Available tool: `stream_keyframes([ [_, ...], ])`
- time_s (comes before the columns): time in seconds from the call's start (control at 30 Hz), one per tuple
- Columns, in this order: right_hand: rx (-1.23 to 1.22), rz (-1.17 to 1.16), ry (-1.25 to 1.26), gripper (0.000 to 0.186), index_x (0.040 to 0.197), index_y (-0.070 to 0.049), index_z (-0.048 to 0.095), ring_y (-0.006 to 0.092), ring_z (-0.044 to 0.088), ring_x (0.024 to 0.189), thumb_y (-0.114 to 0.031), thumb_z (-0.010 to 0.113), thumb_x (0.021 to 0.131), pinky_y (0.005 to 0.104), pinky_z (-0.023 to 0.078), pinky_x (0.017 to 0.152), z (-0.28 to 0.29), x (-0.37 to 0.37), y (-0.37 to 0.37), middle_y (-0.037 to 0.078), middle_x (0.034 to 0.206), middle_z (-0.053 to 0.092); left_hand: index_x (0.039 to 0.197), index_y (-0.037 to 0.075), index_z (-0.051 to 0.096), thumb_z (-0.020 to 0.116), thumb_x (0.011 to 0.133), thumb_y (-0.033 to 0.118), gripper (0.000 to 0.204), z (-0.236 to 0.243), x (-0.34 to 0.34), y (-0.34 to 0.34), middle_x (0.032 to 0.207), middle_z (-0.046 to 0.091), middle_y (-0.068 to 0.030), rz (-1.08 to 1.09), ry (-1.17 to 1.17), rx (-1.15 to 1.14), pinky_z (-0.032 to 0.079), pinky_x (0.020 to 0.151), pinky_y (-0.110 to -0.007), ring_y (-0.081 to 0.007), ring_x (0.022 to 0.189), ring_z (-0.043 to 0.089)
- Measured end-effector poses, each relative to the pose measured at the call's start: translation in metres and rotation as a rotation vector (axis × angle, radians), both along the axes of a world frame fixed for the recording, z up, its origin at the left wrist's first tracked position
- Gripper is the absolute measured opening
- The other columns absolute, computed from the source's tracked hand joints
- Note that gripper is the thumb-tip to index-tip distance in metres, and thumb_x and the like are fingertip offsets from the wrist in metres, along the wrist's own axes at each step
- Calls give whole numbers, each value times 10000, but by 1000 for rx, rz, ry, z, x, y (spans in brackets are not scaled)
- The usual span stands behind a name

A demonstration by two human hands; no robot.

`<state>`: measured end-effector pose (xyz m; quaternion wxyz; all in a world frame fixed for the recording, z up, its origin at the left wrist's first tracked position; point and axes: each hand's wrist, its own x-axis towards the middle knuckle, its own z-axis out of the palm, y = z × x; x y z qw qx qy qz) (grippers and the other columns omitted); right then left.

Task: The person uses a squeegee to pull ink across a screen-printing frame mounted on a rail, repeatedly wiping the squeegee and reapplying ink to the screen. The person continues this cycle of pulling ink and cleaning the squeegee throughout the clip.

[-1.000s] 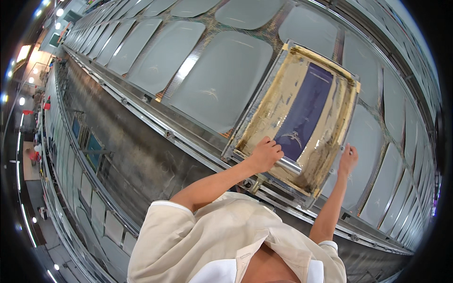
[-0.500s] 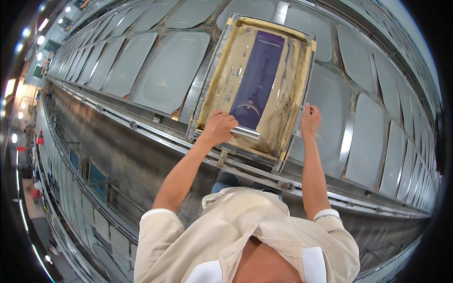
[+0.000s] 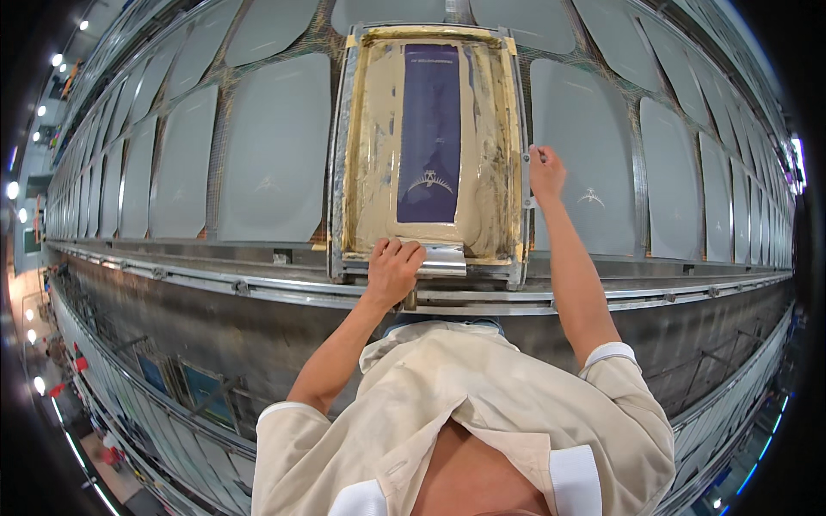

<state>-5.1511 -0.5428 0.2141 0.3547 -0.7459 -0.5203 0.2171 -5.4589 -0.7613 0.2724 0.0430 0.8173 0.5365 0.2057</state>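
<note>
A screen-printing frame [image 3: 520, 112] lies over the panel-covered table, its mesh a long purple strip [image 3: 430, 129] with a pale crest-like motif near its lower end. Cream coating and dark smears surround the strip. At the frame's near end my left hand [image 3: 396, 271] is wrapped round a metal squeegee [image 3: 443, 260], just below the strip. My right hand [image 3: 548, 176] is closed at the frame's right side, by a small fitting on its edge. What its fingers pinch is too small to make out.
Grey rounded panels [image 3: 275, 146] stretch in rows to both sides; some, like the one on the right [image 3: 585, 146], bear a pale motif. A metal rail [image 3: 258, 286] runs along the table's near edge, in front of me. Another table of panels [image 3: 163, 408] stands behind at lower left.
My view has turned, so the frame looks straighter. The squeegee has come toward me, off the purple strip's lower end. My right hand stays at the frame's side.
</note>
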Motion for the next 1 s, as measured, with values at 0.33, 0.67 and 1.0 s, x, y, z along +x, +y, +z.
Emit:
stream_keyframes([
  [0.33,-492,269,-313,325,1036,-83,709,358,658,900,-388,647,944,456,512,787,56,8,31,140,876,688,965,114,694,653,662,-33,339,-23,-32,233,985,701,-6,19,22,116,419,854,-400,-230,875,617],
  [0.67,179,894,-224,544,1300,-108,623,340,551,1250,-396,746,854,441,440,1051,89,-86,246,147,1249,650,892,119,721,765,751,191,164,6,-45,464,847,710,-79,-75,72,-95,436,851,-413,-272,810,666],
  [1.0,-168,976,-539,333,979,-72,722,367,692,860,-337,758,781,454,545,790,52,-144,334,168,896,728,947,105,733,809,731,284,290,2,-48,528,846,721,-125,-44,74,-360,523,764,-448,-356,819,676],
])
